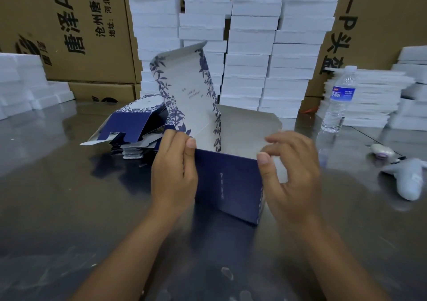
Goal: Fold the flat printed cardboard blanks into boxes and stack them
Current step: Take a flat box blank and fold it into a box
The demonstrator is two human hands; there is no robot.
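**Left hand and right hand grip the half-folded box at its front corners**

Both hands are on the same box, one at each side, well apart from each other. From my screen I see the left hand pinching the upper left corner of the dark blue front wall, with the thumb lying on the top edge. The right hand holds the upper right corner: its thumb presses on the edge, and its fingers curl over the grey side flap.

The box stands upright on the shiny table, near the middle, directly in front of the person. It is open at the top. Its lid flap, white with blue leaf print, rises from the back left and leans a little to the left.

Just behind the left hand lies a low pile of flat blanks in the same blue and white print. The top blank is partly lifted.

Behind the box, tall columns of white foam pieces stand against brown cartons with printed characters. More foam pieces lie at the far left and far right. A water bottle stands at the right, well apart from the box. Nearer to the right edge lies a white device; I cannot tell what it is.
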